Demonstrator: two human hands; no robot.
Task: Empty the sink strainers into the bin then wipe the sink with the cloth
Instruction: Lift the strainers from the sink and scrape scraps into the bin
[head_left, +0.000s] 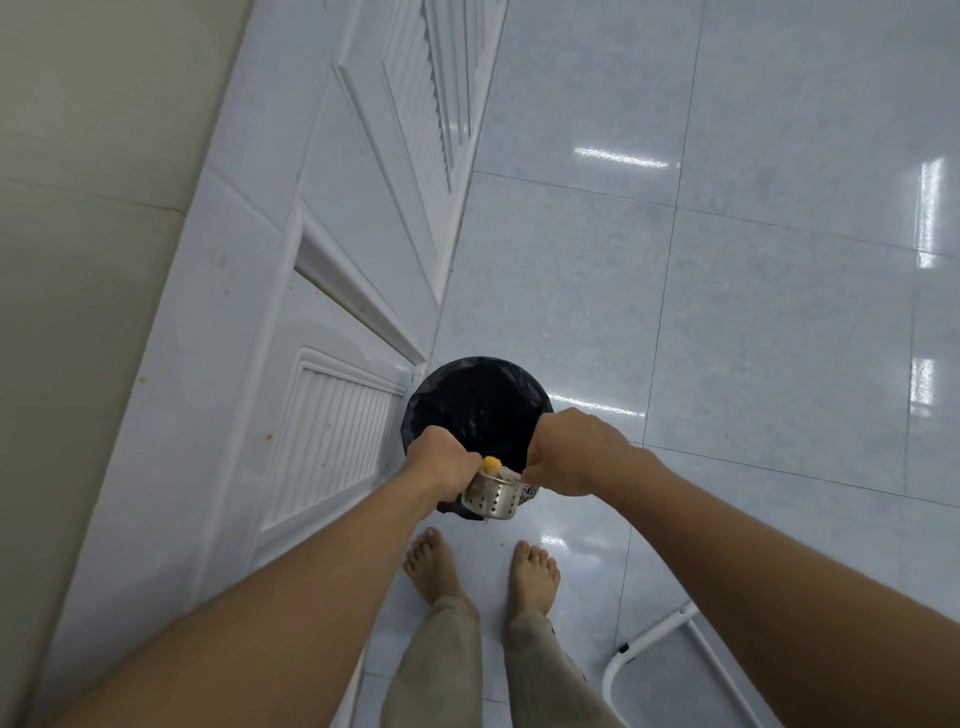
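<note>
A round bin (475, 400) lined with a black bag stands on the floor in front of me, against the white door. My left hand (441, 460) grips a perforated steel sink strainer (493, 500), tilted over the bin's near rim. A yellow scrap (491, 464) and pale debris sit at the strainer's mouth. My right hand (569, 452) is closed beside the strainer, its fingertips pinching at the strainer's rim or the debris; I cannot tell which. No cloth or sink is in view.
A white panelled door (322, 322) with louvres runs along the left. Glossy pale floor tiles (727, 260) spread to the right. My bare feet (483, 571) stand just behind the bin. A white metal frame (670, 654) lies at the lower right.
</note>
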